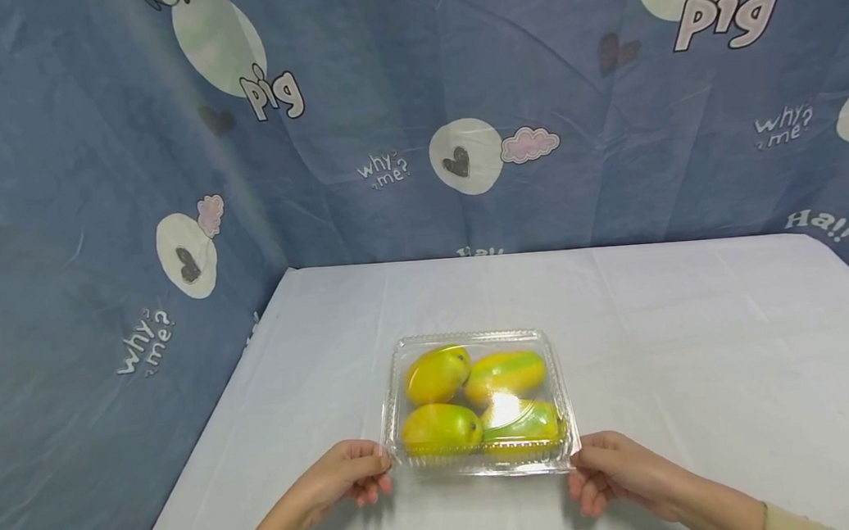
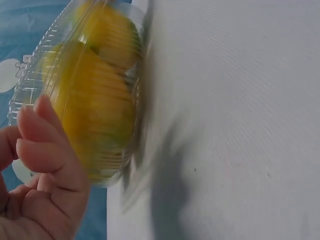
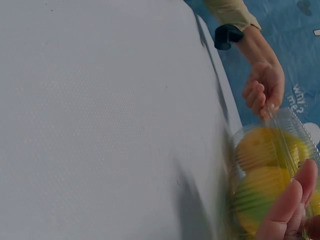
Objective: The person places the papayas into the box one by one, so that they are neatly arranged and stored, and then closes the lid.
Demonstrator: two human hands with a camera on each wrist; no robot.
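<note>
A clear plastic clamshell container (image 1: 474, 339) with a ridged rim sits over the white table, its lid down. Several yellow-green mangoes (image 1: 439, 428) lie inside, in two rows. At the near left corner my left hand (image 1: 353, 469) pinches the rim between thumb and forefinger, the other fingers curled below. My right hand (image 1: 616, 473) pinches the near right corner the same way. The left wrist view has the container (image 2: 115, 172) side-on, with the left hand (image 2: 47, 175) at its rim. In the right wrist view both hands hold opposite corners, the right hand (image 3: 290, 210) partly cut off.
A white cloth covers the table (image 1: 697, 361). Behind it and along the left hangs a blue curtain (image 1: 352, 81) printed with words and pale shapes. A dark band (image 3: 228, 36) circles the left wrist at the sleeve's end.
</note>
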